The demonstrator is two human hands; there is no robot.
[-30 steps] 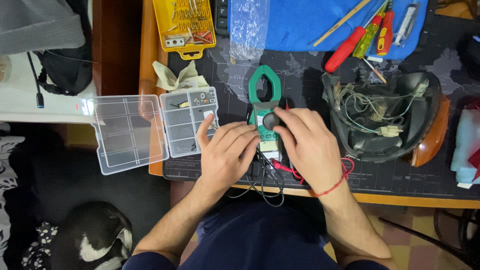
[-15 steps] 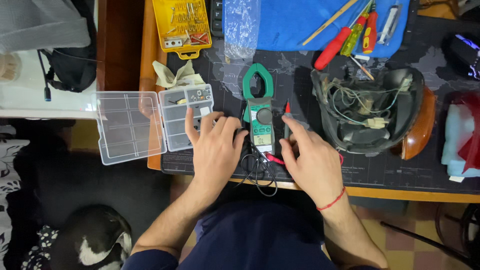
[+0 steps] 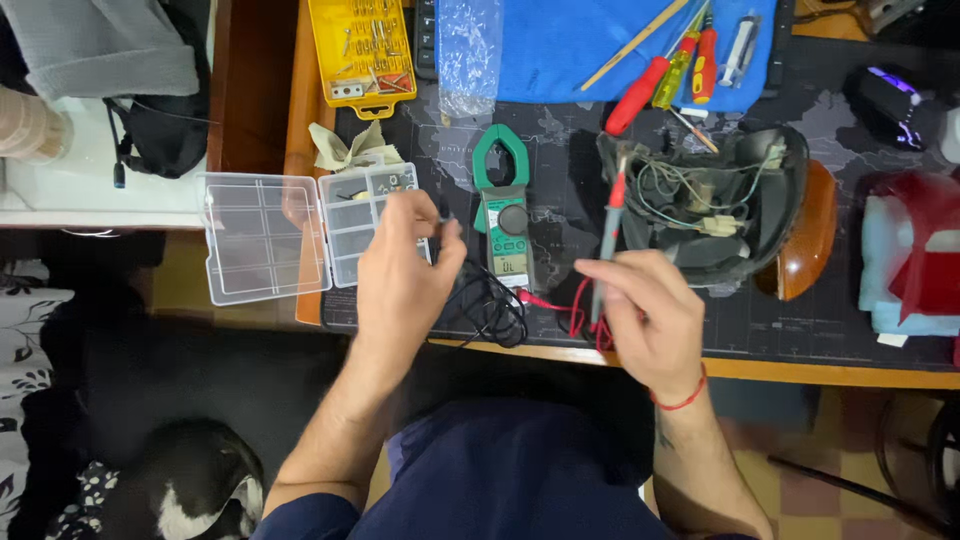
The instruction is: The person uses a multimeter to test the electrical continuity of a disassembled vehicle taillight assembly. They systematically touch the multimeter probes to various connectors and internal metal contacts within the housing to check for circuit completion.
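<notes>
Desk carries a dark mat with a green clamp meter at its centre. Right hand fingers pinch a red-tipped probe upright, just right of it. Left hand fingers close on a black lead, beside a clear parts box.

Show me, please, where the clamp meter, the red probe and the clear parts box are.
clamp meter (image 3: 512, 222): head view, on its round dial.
red probe (image 3: 611, 225): head view, on its shaft above the right hand's fingers.
parts box (image 3: 262, 238): head view, on its open lid.
</notes>
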